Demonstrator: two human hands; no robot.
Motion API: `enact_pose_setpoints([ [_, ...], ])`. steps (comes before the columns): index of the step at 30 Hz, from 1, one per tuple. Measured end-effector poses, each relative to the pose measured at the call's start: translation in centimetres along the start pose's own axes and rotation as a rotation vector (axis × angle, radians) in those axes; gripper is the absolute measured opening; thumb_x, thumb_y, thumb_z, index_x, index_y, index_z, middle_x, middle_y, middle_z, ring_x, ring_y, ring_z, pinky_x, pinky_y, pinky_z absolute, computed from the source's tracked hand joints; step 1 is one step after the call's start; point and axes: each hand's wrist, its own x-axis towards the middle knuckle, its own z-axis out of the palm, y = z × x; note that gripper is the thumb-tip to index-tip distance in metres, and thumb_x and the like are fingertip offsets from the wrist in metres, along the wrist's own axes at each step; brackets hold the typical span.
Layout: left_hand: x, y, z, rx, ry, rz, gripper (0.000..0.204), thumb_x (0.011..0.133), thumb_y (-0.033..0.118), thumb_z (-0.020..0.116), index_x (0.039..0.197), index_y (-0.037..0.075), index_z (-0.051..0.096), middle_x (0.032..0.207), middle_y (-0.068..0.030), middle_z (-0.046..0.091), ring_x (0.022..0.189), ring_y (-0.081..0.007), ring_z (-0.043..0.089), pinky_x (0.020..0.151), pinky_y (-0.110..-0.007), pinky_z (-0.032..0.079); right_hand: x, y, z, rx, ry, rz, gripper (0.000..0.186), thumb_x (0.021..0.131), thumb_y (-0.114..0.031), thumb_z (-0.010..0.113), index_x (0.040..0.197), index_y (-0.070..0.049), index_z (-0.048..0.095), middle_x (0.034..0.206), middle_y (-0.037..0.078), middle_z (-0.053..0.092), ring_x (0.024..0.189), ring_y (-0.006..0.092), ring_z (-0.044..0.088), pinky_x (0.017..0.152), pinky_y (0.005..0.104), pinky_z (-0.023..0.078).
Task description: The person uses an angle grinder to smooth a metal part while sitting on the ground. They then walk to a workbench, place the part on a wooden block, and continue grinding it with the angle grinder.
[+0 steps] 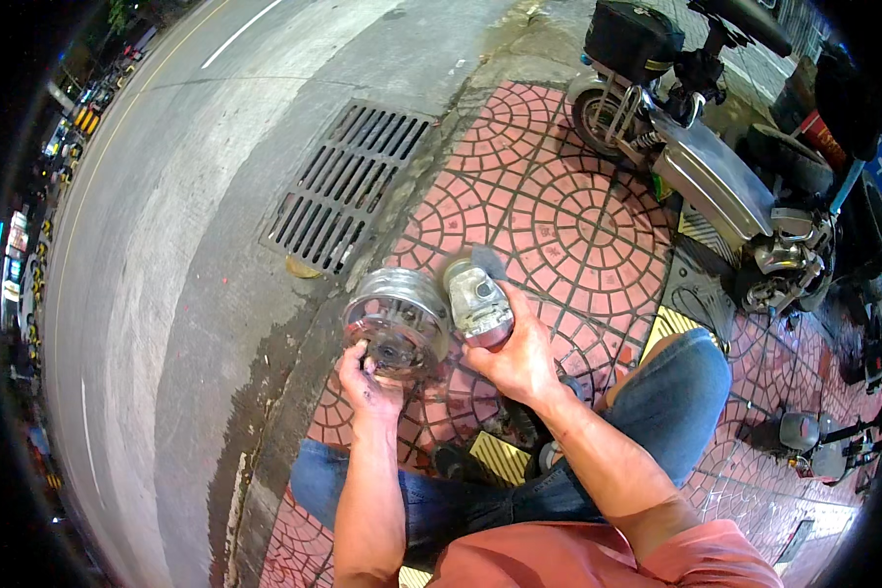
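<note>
My left hand (pixel 370 380) is closed on the near edge of a shiny metal wheel rim (pixel 398 294), its fingers dark with grime. The rim is held up over the pavement near the kerb, its round hub side turned toward me. In my right hand (pixel 524 355) is a worn, grey angle grinder (pixel 478 299), gripped round its body. The grinder's head and disc, blurred at the far end, are close to the rim's right side. Whether the disc touches the metal I cannot tell.
A drain grate (pixel 348 186) lies in the road beyond the kerb. A parked electric scooter (pixel 701 171) stands at the far right on red patterned paving (pixel 578 220). My bent knee (pixel 691 382) is beside my right forearm. Another small machine (pixel 804 431) stands at the right.
</note>
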Motion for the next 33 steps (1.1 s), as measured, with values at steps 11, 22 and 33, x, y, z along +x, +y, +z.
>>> enact_pose_setpoints([
  [11,0.0,-1.2,-0.1,-0.344,0.148,-0.007,0.036,0.097,0.039,0.056,0.111,0.007,0.068,0.105,-0.0069,0.072,0.089,-0.0244,0.067,0.079,-0.042,0.063,1.7,1.0,0.7,0.885,-0.003,0.345,0.056,0.080,0.001,0.081,0.129,-0.003,0.053,0.098,0.006,0.066,0.078,0.0165,0.065,0.069,0.0337,0.057],
  [22,-1.4,-0.8,2.3,-0.370,0.127,0.045,0.042,0.097,0.039,0.055,0.124,0.008,0.066,0.120,-0.0102,0.071,0.097,-0.0279,0.069,0.086,-0.043,0.063,0.9,1.8,1.8,0.955,-0.112,0.544,0.034,0.084,-0.007,0.079,0.113,-0.001,0.063,0.093,0.011,0.070,0.072,0.0239,0.071,0.065,0.0386,0.061],
  [33,-1.1,-0.6,2.8,-0.316,0.201,0.059,0.033,0.095,0.043,0.056,0.104,0.013,0.067,0.087,-0.0011,0.065,0.078,-0.0215,0.066,0.077,-0.039,0.060,0.2,2.1,2.5,0.999,-0.172,0.587,0.045,0.086,-0.005,0.076,0.124,-0.004,0.052,0.098,0.012,0.067,0.068,0.0242,0.068,0.060,0.0412,0.060],
])
